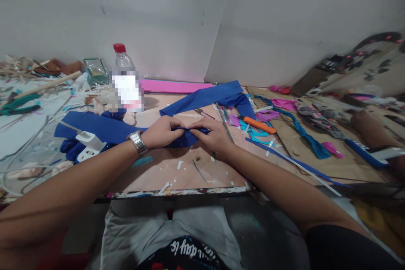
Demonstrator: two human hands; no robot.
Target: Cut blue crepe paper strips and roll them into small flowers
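Note:
A long strip of blue fabric lies across the wooden worktable, running from the left up to the back right. My left hand, with a metal watch on the wrist, and my right hand meet at the middle of the strip. Both pinch a fold of the blue cloth between fingers and thumbs, fingertips almost touching each other.
A plastic water bottle with a red cap stands behind the cloth. An orange-handled cutter lies to the right among pink and teal scraps. A pink sheet lies by the wall. Green-handled pliers and clutter lie far left.

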